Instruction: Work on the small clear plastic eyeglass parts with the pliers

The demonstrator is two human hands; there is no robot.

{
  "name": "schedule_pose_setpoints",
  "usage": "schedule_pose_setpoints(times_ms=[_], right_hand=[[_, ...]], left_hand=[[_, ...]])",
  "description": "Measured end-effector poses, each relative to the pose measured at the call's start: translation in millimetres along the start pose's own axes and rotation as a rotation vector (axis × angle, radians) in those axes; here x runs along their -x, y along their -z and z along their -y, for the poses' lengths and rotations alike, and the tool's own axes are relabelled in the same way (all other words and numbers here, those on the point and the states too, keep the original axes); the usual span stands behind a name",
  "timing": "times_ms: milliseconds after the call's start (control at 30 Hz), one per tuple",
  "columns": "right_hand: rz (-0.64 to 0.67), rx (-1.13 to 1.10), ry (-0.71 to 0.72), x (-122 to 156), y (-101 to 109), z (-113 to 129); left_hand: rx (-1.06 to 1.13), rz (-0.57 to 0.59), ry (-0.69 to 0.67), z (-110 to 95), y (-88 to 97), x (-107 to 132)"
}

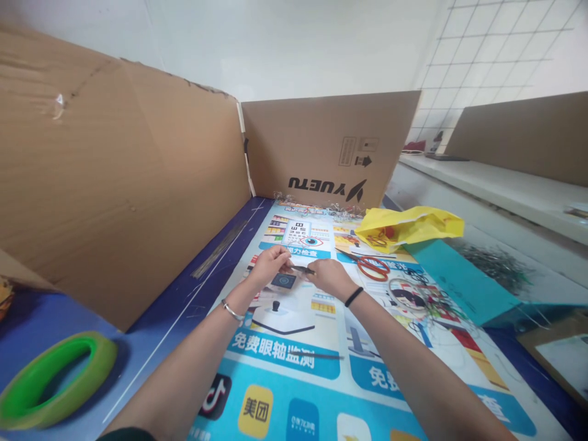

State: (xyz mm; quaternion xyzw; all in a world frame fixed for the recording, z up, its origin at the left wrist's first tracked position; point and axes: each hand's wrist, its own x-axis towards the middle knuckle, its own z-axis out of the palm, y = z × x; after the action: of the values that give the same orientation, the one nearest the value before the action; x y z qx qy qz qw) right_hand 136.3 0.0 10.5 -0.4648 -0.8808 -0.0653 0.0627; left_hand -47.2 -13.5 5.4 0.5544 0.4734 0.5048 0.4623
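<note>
My left hand [272, 266] is closed in a pinch over the middle of the printed poster sheet. Facing it, my right hand [331, 277] is closed too, with its fingertips pressed together. A short, thin dark strip [302, 269] spans the gap between them, gripped at both ends; its exact kind is too small to make out. Nearer to me, a similar long dark strip [316, 356] lies flat on the poster. Beyond my right hand rest orange-handled scissors [373, 268], blades pointing away to the left.
Brown cardboard panels [316, 141] stand at the back and left. A green tape roll [98, 361] lies front left, with a bundle of thin wires [220, 248] beyond. On the right are a yellow bag [413, 225], a turquoise box [463, 285] of dark clippings, and tangled wire [427, 300].
</note>
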Motion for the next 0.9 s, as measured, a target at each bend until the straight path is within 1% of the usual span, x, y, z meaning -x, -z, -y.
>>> schedule_pose_setpoints(times_ms=[67, 133, 233, 333, 533, 667, 900], right_hand=[[0.001, -0.007, -0.003, 0, 1, 0], [-0.023, -0.006, -0.006, 0, 0, 1], [-0.11, 0.025, 0.027, 0, -3, 2], [-0.197, 0.065, 0.077, 0, -8, 1], [-0.274, 0.095, 0.127, 0, -11, -2], [-0.258, 0.096, 0.131, 1, -8, 0], [-0.121, 0.065, 0.049, 1, -4, 2]], left_hand=[[0.006, 0.009, -0.014, -2, 0.1, 1], [0.015, -0.003, -0.001, -5, -0.4, 2], [0.024, -0.023, 0.027, -5, -1.4, 2], [0.018, -0.018, 0.027, -2, -2.2, 0], [0.019, 0.0, 0.052, 0, -2.0, 0], [0.021, 0.009, 0.047, -1, -1.7, 2], [0.033, 0.002, -0.012, -2, -2.4, 2]])
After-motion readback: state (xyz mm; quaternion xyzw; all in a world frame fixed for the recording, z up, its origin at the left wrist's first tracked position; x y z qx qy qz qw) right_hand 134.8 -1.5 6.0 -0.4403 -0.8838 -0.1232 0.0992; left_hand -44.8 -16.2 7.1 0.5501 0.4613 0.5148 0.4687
